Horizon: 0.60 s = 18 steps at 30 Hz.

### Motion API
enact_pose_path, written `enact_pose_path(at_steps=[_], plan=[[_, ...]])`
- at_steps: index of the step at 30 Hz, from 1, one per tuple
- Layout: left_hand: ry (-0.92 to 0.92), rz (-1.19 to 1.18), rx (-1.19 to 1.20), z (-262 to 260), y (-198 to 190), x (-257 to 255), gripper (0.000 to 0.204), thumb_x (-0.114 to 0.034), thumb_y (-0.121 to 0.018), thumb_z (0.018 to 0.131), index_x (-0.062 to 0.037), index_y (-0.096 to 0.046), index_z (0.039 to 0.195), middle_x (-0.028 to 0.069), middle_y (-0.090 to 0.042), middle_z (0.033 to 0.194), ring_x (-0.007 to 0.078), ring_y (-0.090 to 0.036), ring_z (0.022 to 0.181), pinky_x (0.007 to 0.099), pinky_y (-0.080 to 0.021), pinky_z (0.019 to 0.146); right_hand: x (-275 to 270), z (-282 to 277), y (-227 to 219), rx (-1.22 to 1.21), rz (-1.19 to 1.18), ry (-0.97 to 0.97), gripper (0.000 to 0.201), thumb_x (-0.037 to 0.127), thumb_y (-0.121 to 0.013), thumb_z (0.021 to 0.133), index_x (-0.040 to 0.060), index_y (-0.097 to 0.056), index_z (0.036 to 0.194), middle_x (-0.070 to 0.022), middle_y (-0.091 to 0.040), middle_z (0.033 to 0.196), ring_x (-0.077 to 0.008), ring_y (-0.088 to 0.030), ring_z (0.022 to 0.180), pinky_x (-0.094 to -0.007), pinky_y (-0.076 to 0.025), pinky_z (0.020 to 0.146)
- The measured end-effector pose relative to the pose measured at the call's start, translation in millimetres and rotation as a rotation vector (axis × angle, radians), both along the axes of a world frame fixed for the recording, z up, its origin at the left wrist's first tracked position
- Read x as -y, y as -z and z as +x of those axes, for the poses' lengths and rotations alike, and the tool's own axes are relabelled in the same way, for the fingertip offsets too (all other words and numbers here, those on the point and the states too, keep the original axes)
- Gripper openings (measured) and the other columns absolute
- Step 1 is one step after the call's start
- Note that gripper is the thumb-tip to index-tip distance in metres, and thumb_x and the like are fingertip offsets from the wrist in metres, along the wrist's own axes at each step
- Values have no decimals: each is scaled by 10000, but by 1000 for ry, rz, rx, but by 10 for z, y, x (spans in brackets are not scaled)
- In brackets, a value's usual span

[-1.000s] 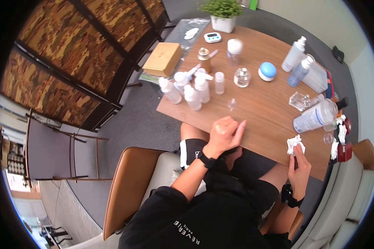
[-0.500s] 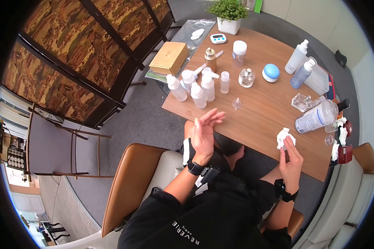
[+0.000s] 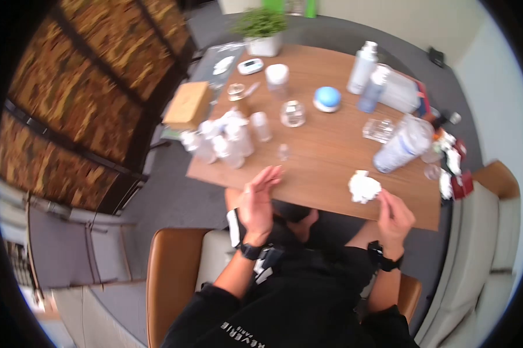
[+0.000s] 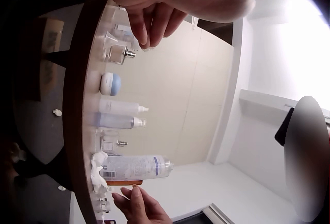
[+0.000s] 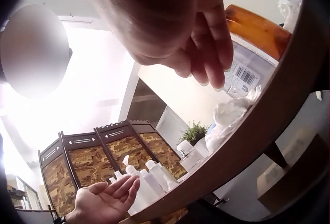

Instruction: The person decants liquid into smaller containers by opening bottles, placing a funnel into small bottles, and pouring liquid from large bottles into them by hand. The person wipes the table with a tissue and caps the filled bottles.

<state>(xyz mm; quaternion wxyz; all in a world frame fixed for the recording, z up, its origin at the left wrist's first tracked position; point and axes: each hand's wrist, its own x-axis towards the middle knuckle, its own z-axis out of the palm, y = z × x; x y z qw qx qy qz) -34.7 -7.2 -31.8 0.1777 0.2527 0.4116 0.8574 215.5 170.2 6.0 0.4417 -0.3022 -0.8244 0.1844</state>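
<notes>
A crumpled white tissue (image 3: 364, 187) lies near the front edge of the wooden table (image 3: 325, 174). Just beside it is my right hand (image 3: 396, 219), its fingers (image 5: 215, 74) bent slightly and separate from the tissue, with nothing in them. My left hand (image 3: 258, 206) hovers at the table edge, empty, fingers loosely extended and palm turned inward. A small clear funnel (image 3: 283, 152) rests on the table beyond the left fingertips. Several white plastic bottles (image 3: 229, 152) cluster to its left, and a glass perfume bottle (image 3: 293, 114) stands farther back.
Toward the right lies a large clear labelled bottle (image 3: 404, 144), tilted in the head view, near a square glass bottle (image 3: 379, 130). A blue-lidded jar (image 3: 327, 99), two tall pump bottles (image 3: 363, 66), a small timer (image 3: 250, 66) and a potted plant (image 3: 262, 35) stand farther back.
The right hand has let go of the tissue and drawn slightly away to the right of it. The left hand has turned from knuckles-up to palm-inward. The head view has shifted.
</notes>
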Motion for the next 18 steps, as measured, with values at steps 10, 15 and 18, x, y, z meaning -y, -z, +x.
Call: enact_pose_path(at_steps=[10,15,18], plan=[[73,-115,-224,53,-25,-256,595,-345,-388,1124,174,-610,1312,311,-706,1195,337,-675,1115,414,-484,989,15,-62,-127,174,-51,11,233,121,-851,829,-3,-756,1002,-127,-690,885,-318,-694,795,-406,-561,700],[49,-165,-253,12,181,-350,532,-311,-446,1107,151,-660,1258,239,-701,1157,292,-668,1065,389,-495,959,7,-176,-90,374,-10,-25,219,217,-779,871,31,-751,982,-115,-670,954,-314,-673,938,-454,-570,741],[33,-192,-265,-54,249,-326,518,-307,-452,1106,145,-670,1234,237,-713,1131,290,-680,1037,386,-501,948,-22,-167,-59,380,9,-39,162,184,-749,885,29,-738,934,-119,-659,925,-309,-670,938,-448,-569,760]])
